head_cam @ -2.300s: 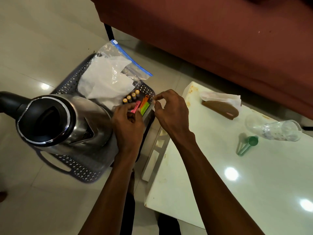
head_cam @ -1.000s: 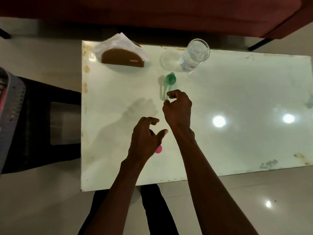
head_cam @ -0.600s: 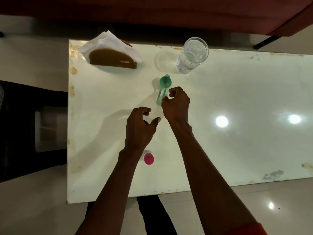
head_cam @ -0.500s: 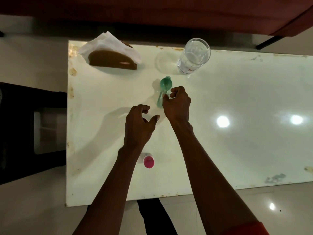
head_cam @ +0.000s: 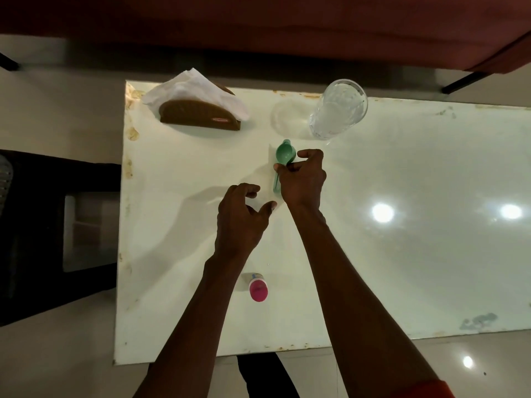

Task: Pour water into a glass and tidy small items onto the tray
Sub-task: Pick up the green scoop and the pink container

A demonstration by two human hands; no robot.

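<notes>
A small green scoop (head_cam: 285, 153) lies on the white table (head_cam: 402, 254), its handle pointing toward me. My right hand (head_cam: 303, 179) is on it, thumb and fingers closed around the handle just below the bowl. My left hand (head_cam: 240, 222) hovers over the table to the left, fingers apart and holding nothing. A clear glass (head_cam: 339, 109) with water stands at the far edge, beyond the scoop. A small bottle with a pink cap (head_cam: 258, 290) lies near the front edge, by my left forearm. Only a grey sliver of the tray (head_cam: 3, 182) shows at the far left.
A brown napkin holder with white tissues (head_cam: 198, 109) stands at the table's far left corner. A dark stool (head_cam: 57, 225) sits left of the table. A red sofa (head_cam: 258, 24) runs along the far side.
My view swung from the tray and kettle to the table. Both hands moved forward; my right hand reached the green scoop and closed on its handle. The pink-capped bottle stayed on the table.
</notes>
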